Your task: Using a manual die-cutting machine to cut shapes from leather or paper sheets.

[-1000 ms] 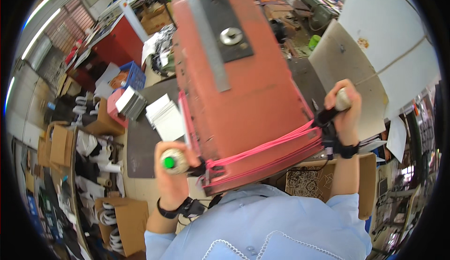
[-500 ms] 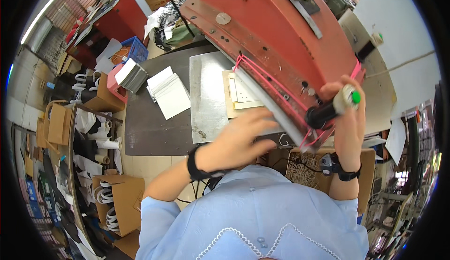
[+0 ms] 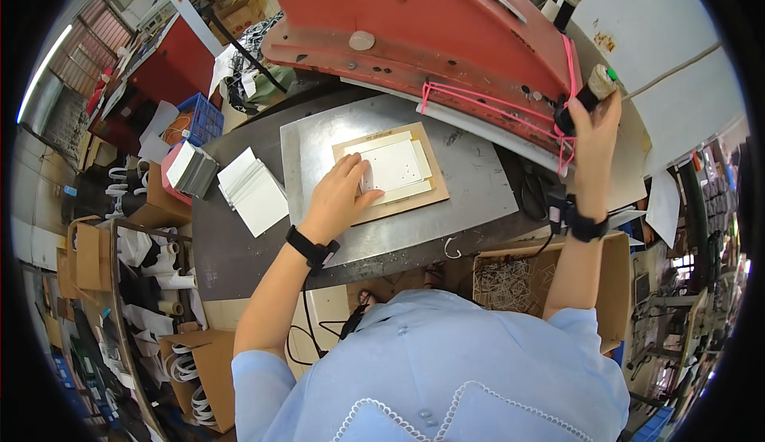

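My left hand [image 3: 339, 193] rests at the left edge of a white card [image 3: 390, 165], fingers stretched out and thumb apart. Small dark holes dot the card. It lies on a tan cutting-die board [image 3: 434, 193], which sits on a grey metal plate [image 3: 482, 197]. At the right, my right hand [image 3: 599, 127] is closed around the handle [image 3: 594, 93] of the red press [image 3: 446, 28]. That handle is black with a pale wrapped end and a green tip. Pink cord [image 3: 486, 103] is strung along the press head's lower edge.
A stack of white cards [image 3: 256, 195] lies left of the plate on the dark table [image 3: 219, 255]. Behind it stands a grey-white block of sheets [image 3: 191, 171]. A cardboard box [image 3: 613, 291] with thin pale scraps is below the table's right side. The press head borders the far side.
The press head has swung away to the far right, uncovering the die board. My left hand has moved left onto the card. My right hand has stayed with the handle, now farther off.
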Demonstrator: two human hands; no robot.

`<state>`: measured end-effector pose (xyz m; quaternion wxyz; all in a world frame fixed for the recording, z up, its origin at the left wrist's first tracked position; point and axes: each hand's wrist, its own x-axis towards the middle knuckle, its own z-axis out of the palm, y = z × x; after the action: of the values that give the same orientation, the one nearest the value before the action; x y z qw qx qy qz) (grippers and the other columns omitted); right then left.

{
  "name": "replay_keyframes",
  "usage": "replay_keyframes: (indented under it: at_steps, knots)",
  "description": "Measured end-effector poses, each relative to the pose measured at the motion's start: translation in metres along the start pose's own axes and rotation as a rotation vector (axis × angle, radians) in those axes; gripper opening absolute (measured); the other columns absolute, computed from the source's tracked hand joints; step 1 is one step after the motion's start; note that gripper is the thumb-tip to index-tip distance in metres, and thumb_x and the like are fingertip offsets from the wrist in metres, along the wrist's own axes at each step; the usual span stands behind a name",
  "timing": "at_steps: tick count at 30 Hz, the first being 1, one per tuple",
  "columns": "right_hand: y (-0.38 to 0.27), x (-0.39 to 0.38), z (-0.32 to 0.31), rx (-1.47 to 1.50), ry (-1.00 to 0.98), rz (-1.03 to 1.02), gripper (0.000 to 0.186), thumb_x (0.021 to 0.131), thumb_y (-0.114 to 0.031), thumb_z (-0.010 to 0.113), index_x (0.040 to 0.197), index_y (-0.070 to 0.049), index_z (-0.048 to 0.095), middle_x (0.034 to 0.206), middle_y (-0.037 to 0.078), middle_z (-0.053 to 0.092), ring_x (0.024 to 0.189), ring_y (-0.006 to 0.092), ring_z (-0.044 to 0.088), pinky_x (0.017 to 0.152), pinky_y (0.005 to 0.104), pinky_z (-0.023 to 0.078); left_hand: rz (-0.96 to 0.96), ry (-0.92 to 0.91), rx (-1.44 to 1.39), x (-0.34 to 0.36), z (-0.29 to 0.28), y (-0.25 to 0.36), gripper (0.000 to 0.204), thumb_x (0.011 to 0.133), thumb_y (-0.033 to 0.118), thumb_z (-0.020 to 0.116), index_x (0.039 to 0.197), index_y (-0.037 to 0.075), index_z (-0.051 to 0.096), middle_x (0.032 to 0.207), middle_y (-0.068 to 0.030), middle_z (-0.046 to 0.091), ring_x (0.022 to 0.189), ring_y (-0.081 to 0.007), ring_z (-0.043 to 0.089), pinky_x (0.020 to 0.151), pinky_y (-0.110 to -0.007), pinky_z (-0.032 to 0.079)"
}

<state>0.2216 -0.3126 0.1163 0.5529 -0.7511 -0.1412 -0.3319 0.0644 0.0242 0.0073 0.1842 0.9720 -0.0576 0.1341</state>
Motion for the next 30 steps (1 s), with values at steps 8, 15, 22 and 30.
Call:
replay_keyframes:
  at_steps: [8, 15, 22, 30]
  knots:
    - [0.016, -0.118, 0.106, -0.242, -0.604, -0.278, 0.022, 0.082, -0.027, 0.072, 0.084, -0.006, 0.069, 0.113, 0.015, 0.06, 0.108, 0.0338, 0.054, 0.091, 0.045, 0.042, 0.091, 0.054, 0.065, 0.002, 0.007, -0.011, 0.033, 0.09, 0.022, 0.067, 0.113, -0.001, 0.06, 0.128, -0.0192, 0.059, 0.122, -0.0363, 0.055, 0.099, -0.041, 0.048]
    - [0.019, -0.13, 0.139, -0.168, -0.814, 0.018, 0.027, 0.082, -0.03, 0.073, 0.081, -0.004, 0.064, 0.106, 0.014, 0.063, 0.104, 0.0322, 0.056, 0.088, 0.0422, 0.043, 0.054, 0.111, 0.074, -0.004, 0.005, -0.008, 0.044, 0.085, 0.019, 0.071, 0.121, -0.001, 0.057, 0.133, -0.0179, 0.057, 0.128, -0.036, 0.049, 0.107, -0.045, 0.038]
    - [-0.036, -0.136, 0.111, 0.327, -0.912, 0.184, 0.016, 0.095, -0.014, 0.064, 0.1, 0.001, 0.061, 0.092, 0.011, 0.068, 0.085, 0.0154, 0.065, 0.076, 0.0283, 0.051, -0.047, 0.179, -0.366, 0.006, -0.019, 0.001, 0.047, 0.079, 0.008, 0.076, 0.122, 0.002, 0.059, 0.117, -0.0167, 0.062, 0.11, -0.033, 0.059, 0.091, -0.04, 0.048]
    - [-0.025, -0.138, 0.097, 0.52, -0.653, 0.174, 0.035, 0.099, -0.018, 0.06, 0.127, 0.001, 0.052, 0.108, 0.007, 0.067, 0.094, 0.0177, 0.065, 0.089, 0.0292, 0.05, -0.209, 0.092, -0.87, -0.013, -0.037, -0.001, 0.021, 0.088, 0.007, 0.072, 0.107, -0.002, 0.068, 0.1, -0.0069, 0.067, 0.085, -0.0171, 0.066, 0.076, -0.028, 0.053]
